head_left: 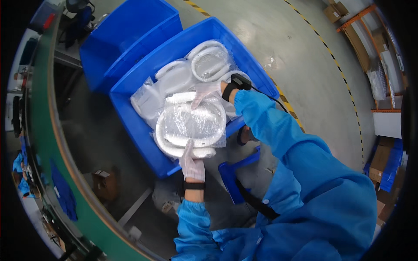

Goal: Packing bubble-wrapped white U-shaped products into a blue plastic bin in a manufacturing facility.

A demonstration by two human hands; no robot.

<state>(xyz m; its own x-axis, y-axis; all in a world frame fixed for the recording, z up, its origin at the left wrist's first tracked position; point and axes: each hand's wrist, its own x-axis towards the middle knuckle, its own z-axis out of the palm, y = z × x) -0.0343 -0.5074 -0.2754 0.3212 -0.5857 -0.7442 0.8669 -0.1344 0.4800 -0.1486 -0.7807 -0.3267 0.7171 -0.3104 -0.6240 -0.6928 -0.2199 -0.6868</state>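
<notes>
Both my hands, in thin white gloves, are on a clear plastic bag holding a white oval coil of tubing or cable (190,124), whose exact kind I cannot make out. My left hand (191,165) grips its near edge, thumb on top. At the far side my right hand (206,91) closes over the edge, its fingers partly hidden. The bag lies tilted over the near part of a blue plastic bin (250,65). Several similar bagged white coils (210,61) are heaped behind it in the bin.
A second blue bin (117,32) stands beyond on the left. The green-topped workbench (50,108) curves along my left, with a cardboard box (104,185) low beside it. A blue angular object (233,178) is near my legs. Orange-framed shelving (357,19) stands far right.
</notes>
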